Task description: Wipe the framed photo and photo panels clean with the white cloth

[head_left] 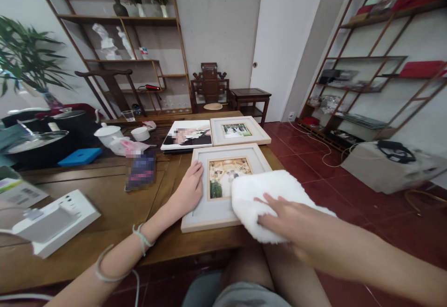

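Note:
A picture frame (pixel 191 214) with a pale wooden border, a wide white mat and a small photo in the middle lies flat at the table's near edge. My left hand (pixel 190 188) grips its left side, the fingers curled over the border. In my right hand (pixel 281 214) is a fluffy white cloth (pixel 279 186), bunched and pressed on the frame's right part. The cloth hides the lower right of the photo and the frame's right corner. Behind lie a second wooden picture frame (pixel 263 138) and a white-edged photo panel (pixel 171 146).
Left on the wooden table (pixel 115 204) are a white power strip (pixel 66 223), a blue block (pixel 80 156), a dark pot (pixel 38 146), a white teapot (pixel 110 134), a white cup (pixel 140 133) and a dark pouch (pixel 141 170). Shelves, a chair and a side table stand beyond.

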{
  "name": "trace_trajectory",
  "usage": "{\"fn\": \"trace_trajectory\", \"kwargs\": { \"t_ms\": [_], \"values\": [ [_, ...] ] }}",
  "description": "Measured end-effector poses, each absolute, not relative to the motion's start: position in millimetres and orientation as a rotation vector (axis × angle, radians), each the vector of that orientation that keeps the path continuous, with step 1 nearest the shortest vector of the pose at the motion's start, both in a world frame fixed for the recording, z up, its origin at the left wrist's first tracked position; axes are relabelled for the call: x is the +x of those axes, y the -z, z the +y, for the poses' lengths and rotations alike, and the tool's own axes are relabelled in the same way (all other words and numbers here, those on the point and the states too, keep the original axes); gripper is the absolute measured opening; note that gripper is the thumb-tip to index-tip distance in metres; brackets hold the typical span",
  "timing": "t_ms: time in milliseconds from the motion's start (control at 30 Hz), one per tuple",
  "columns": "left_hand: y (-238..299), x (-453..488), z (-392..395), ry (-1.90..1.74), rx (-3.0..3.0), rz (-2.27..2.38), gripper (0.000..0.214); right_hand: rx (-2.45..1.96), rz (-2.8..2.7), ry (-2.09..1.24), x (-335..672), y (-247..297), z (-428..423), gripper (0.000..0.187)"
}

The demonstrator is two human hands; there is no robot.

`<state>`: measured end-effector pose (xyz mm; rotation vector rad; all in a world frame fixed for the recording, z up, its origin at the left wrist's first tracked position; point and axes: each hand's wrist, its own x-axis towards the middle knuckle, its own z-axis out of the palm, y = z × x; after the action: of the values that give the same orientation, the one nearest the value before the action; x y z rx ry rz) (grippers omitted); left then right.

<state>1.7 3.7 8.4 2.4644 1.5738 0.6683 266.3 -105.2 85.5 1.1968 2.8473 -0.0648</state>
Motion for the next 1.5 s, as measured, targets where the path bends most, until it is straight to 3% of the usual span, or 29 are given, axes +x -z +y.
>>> {"fn": "trace_trajectory", "kwargs": {
  "t_ms": [167,467,633,1033,1333,1500],
  "values": [
    [-5.3,-1.1,5.5,-0.669,2.469,1.551,0.048,1.313,2.92,0.112,256.6,-67.5,-105.3,0.062],
    [-1.0,-4.2,6.0,-0.676,2.488,1.515,0.051,1.456,2.993,-0.208,251.8,-48.6,5.2,0.048],
    [-1.3,-4.1,5.9,-0.69,2.483,1.522,0.052,1.38,2.983,-0.198,248.6,-52.1,36.7,0.044],
    [-3.5,0.5,5.0,-0.686,2.466,1.571,0.052,1.189,2.923,0.053,253.4,-63.7,-90.5,0.044],
    [-6.5,0.3,5.4,-0.649,2.481,1.577,0.048,1.069,3.087,0.009,190.9,-49.9,-81.7,0.035],
    [-7.4,-2.0,4.6,-0.637,2.483,1.562,0.051,1.117,3.044,0.004,213.8,-48.8,-84.3,0.04]
  ]
}}
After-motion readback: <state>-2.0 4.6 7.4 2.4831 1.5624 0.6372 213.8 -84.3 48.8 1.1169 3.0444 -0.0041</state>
